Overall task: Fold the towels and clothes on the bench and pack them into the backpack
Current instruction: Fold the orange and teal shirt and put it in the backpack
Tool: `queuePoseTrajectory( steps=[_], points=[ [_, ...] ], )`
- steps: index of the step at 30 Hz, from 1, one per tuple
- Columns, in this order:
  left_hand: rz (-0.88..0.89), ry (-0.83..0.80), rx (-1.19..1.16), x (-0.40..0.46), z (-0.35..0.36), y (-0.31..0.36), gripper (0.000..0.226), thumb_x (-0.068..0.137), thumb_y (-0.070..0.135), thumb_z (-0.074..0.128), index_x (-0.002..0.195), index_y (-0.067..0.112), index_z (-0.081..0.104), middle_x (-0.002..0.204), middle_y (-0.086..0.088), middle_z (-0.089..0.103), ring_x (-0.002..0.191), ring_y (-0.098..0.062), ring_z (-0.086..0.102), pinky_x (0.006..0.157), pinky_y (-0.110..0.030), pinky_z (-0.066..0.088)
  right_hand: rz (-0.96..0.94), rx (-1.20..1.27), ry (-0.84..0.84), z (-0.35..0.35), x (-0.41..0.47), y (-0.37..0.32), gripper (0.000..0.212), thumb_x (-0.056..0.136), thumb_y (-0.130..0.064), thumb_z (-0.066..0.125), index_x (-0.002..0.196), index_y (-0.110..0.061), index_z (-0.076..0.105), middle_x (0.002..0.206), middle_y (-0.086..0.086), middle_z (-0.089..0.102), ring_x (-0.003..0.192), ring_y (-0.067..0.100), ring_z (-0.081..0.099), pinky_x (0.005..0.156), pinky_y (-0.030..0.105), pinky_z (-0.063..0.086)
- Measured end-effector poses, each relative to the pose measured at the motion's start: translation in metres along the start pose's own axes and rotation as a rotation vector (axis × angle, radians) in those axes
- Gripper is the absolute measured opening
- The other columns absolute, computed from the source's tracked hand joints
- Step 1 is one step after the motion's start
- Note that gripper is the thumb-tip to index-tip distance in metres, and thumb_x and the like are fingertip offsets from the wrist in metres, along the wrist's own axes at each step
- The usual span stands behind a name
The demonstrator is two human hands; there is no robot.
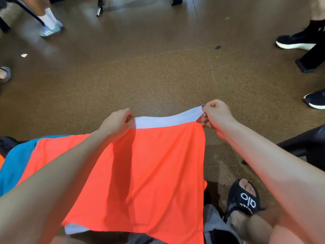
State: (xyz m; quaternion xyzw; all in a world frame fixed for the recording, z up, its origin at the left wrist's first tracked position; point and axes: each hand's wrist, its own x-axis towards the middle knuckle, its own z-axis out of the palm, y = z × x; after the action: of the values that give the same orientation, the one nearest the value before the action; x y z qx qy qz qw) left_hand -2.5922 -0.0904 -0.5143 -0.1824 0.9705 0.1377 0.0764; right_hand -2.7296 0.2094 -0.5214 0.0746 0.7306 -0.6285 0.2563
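Observation:
A bright orange cloth with a white band along its far edge (149, 169) hangs spread out in front of me, above the floor. My left hand (117, 123) grips its far left corner. My right hand (215, 114) pinches the far right corner at the white band. A white strip also shows under the cloth's near left edge. A blue cloth (15, 162) lies at the left, partly under the orange one. The bench and the backpack cannot be made out for certain.
Brown speckled floor (158, 76) stretches ahead. Other people's feet stand at the top left (51, 27) and at the right (297, 41). My sandalled foot (244, 199) is at the lower right, beside a grey fabric thing (216, 226). A dark chair edge (309, 140) is right.

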Motion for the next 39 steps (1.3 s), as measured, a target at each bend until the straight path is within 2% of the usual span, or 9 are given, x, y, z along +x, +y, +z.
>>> queuePoseTrajectory(
  steps=[3, 8, 13, 15, 18, 24, 28, 31, 39],
  points=[
    [-0.076, 0.151, -0.096, -0.001, 0.004, 0.002, 0.008, 0.098, 0.013, 0.051, 0.102, 0.011, 0.057, 0.099, -0.016, 0.065, 0.093, -0.033, 0.059, 0.077, -0.042, 0.043, 0.033, -0.061, -0.029, 0.001, 0.004, 0.005, 0.008, 0.1, -0.01, 0.046, 0.093, -0.012, 0.048, 0.07, 0.009, 0.054, 0.051, 0.015, 0.058, 0.048, 0.027, 0.054],
    [-0.071, -0.03, -0.114, -0.029, 0.022, 0.017, 0.051, 0.097, 0.042, 0.042, 0.141, 0.017, 0.045, 0.131, -0.017, 0.057, 0.123, -0.035, 0.055, 0.104, -0.048, 0.044, 0.257, -0.472, -0.354, -0.002, -0.011, 0.029, 0.028, 0.088, -0.043, 0.059, 0.105, -0.021, 0.057, 0.085, 0.004, 0.054, 0.077, 0.019, 0.05, 0.061, 0.028, 0.04],
    [0.063, -0.048, 0.215, -0.098, 0.048, 0.061, 0.072, 0.09, 0.065, 0.026, 0.154, 0.034, 0.03, 0.162, -0.01, 0.029, 0.151, -0.031, 0.023, 0.118, -0.061, 0.018, 0.465, -0.396, -0.549, -0.008, -0.035, 0.059, 0.062, 0.091, -0.065, 0.052, 0.136, -0.023, 0.046, 0.126, 0.018, 0.057, 0.105, 0.031, 0.063, 0.087, 0.045, 0.054],
    [0.122, 0.012, 0.216, -0.127, 0.055, 0.081, 0.07, 0.09, 0.065, 0.03, 0.15, 0.03, 0.038, 0.157, -0.015, 0.034, 0.144, -0.037, 0.032, 0.115, -0.063, 0.027, 0.512, -0.294, -0.613, -0.011, -0.043, 0.069, 0.067, 0.089, -0.066, 0.055, 0.14, -0.024, 0.044, 0.132, 0.018, 0.058, 0.111, 0.032, 0.064, 0.093, 0.048, 0.055],
    [0.217, 0.07, 0.174, -0.167, 0.066, 0.108, 0.061, 0.089, 0.063, 0.042, 0.134, 0.023, 0.05, 0.138, -0.012, 0.046, 0.124, -0.037, 0.046, 0.105, -0.052, 0.038, 0.464, -0.219, -0.595, -0.014, -0.061, 0.078, 0.043, 0.087, -0.053, 0.068, 0.119, -0.025, 0.058, 0.086, 0.0, 0.056, 0.069, 0.014, 0.055, 0.074, 0.034, 0.054],
    [0.415, 0.081, 0.225, -0.23, 0.078, 0.15, 0.074, 0.066, 0.082, 0.06, 0.101, 0.017, 0.051, 0.104, -0.004, 0.049, 0.09, -0.027, 0.048, 0.076, -0.042, 0.041, 0.289, -0.139, -0.477, -0.024, -0.098, 0.092, 0.019, 0.09, -0.02, 0.072, 0.09, -0.017, 0.053, 0.06, -0.002, 0.039, 0.046, 0.008, 0.033, 0.048, 0.024, 0.021],
    [0.541, -0.04, 0.426, -0.262, 0.091, 0.149, 0.083, 0.047, 0.068, 0.079, 0.104, 0.014, 0.05, 0.105, -0.007, 0.053, 0.087, -0.027, 0.049, 0.075, -0.04, 0.042, 0.205, -0.056, -0.298, -0.03, -0.122, 0.078, 0.023, 0.091, -0.005, 0.067, 0.113, -0.002, 0.06, 0.08, 0.007, 0.063, 0.059, 0.012, 0.058, 0.046, 0.022, 0.044],
    [0.53, 0.016, 0.472, -0.268, 0.094, 0.138, 0.058, 0.064, 0.049, 0.08, 0.103, 0.014, 0.054, 0.103, -0.009, 0.057, 0.086, -0.029, 0.053, 0.071, -0.04, 0.047, 0.159, 0.139, -0.238, -0.039, -0.127, 0.064, 0.032, 0.089, -0.001, 0.067, 0.119, -0.003, 0.055, 0.089, 0.013, 0.065, 0.064, 0.011, 0.066, 0.053, 0.025, 0.052],
    [0.403, 0.047, 0.037, -0.251, 0.064, 0.13, 0.015, 0.094, 0.029, 0.049, 0.096, 0.014, 0.053, 0.09, -0.007, 0.059, 0.083, -0.033, 0.056, 0.065, -0.043, 0.04, 0.29, -0.131, -0.346, -0.041, -0.202, 0.097, 0.064, 0.08, -0.046, 0.078, 0.124, -0.019, 0.039, 0.125, 0.006, 0.058, 0.116, 0.023, 0.058, 0.088, 0.038, 0.053]
  ],
)
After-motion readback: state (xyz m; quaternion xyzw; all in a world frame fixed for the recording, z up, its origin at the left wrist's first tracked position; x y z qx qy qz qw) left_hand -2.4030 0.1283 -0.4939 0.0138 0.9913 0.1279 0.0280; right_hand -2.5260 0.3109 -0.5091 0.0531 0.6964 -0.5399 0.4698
